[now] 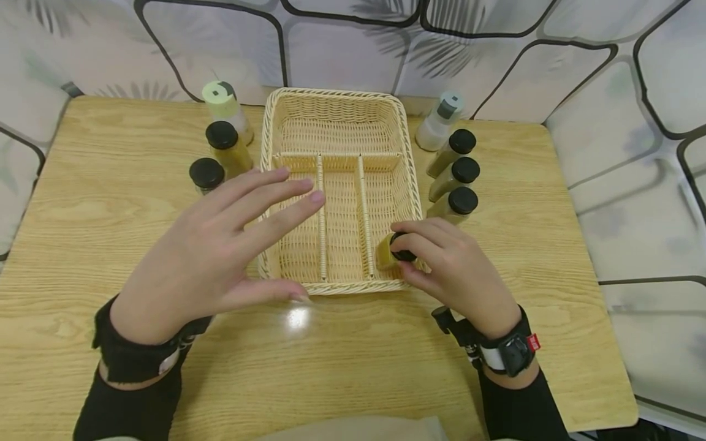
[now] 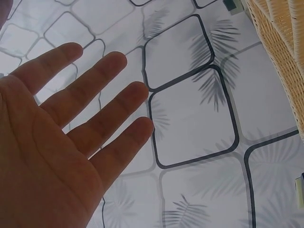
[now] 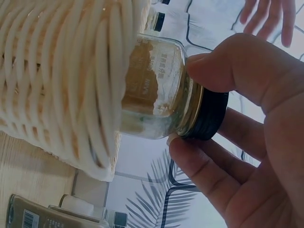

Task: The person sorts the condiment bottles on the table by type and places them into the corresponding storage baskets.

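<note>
My right hand (image 1: 449, 257) pinches a glass spice jar by its black lid (image 1: 404, 247). The jar (image 3: 154, 85), partly filled with brownish-yellow powder, is upright at the near right corner of a wicker basket (image 1: 336, 288), its lower part behind the basket wall in the right wrist view. My left hand (image 1: 220, 245) hovers over the left side of the basket, fingers spread, holding nothing; its palm (image 2: 42, 156) shows bare in the left wrist view. The basket has one wide compartment at the back and three narrow ones in front.
Right of the basket stand several black-lidded jars (image 1: 462, 201) in a row, with a white bottle (image 1: 436, 128) behind them. On the left are two black-lidded jars (image 1: 222, 136) and a green-capped bottle (image 1: 220, 101). A patterned wall covering (image 1: 342, 55) borders the wooden table (image 1: 342, 367).
</note>
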{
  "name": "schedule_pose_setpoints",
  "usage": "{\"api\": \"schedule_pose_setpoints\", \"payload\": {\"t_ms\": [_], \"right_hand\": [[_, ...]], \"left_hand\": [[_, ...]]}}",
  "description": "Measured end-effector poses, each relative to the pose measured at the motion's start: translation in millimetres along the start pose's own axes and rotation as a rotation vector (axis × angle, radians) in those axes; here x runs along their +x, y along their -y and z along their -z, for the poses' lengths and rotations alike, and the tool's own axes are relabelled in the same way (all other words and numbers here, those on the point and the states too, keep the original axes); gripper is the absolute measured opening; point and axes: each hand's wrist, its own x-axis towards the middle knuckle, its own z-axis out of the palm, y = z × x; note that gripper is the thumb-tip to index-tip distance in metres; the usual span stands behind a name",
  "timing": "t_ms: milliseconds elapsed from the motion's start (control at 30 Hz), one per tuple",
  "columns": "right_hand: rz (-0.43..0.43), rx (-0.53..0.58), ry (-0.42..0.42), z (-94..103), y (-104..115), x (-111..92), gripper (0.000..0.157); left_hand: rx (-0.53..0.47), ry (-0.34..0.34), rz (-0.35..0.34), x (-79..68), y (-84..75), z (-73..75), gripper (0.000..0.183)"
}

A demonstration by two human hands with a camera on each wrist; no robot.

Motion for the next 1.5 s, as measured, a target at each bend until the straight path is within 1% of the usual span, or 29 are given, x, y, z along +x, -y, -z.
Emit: {"api": "schedule_pose_setpoints", "payload": {"t_ms": [200,300,600,800,967,1067,1233,1300,1400,1500], "right_hand": [[0.006,0.007,-0.004,-1.3,-0.1,0.8,0.02],[0.004,0.01,-0.005,-1.8,-0.1,1.0,0.02],[0.011,0.025,-0.007,-3.3,0.9,1.8,0.021],[0.004,0.036,0.008,-6.4,1.9,2.3,0.021],[-0.002,0.054,0.022,-9.4,3.4,4.3,0.021],[-0.004,0.061,0.03,-11.4,3.8,5.2,0.022],[-0.014,0.058,0.04,-13.3,3.7,4.8,0.022],[-0.016,0.055,0.042,-13.3,3.6,4.5,0.021],[-0.021,0.048,0.047,-13.0,3.6,4.6,0.02],[-0.023,0.048,0.05,-13.1,3.4,4.8,0.021]], "left_hand": [[0.001,0.01,0.009,-0.8,0.0,0.5,0.075],[0.0,0.015,0.012,-1.0,0.3,0.6,0.076],[0.0,0.003,0.002,-0.1,1.1,-0.4,0.075],[-0.002,0.005,0.011,-0.3,-0.5,-0.5,0.075],[0.0,0.005,0.012,-1.9,2.9,1.3,0.076],[0.004,-0.008,0.026,-4.6,6.4,6.6,0.077],[0.006,-0.066,0.056,-9.2,10.9,15.9,0.075],[0.012,-0.071,0.065,-10.1,12.2,18.1,0.075],[0.012,-0.06,0.083,-11.3,15.5,19.9,0.075],[0.004,-0.044,0.138,-15.7,20.5,20.7,0.077]]}}
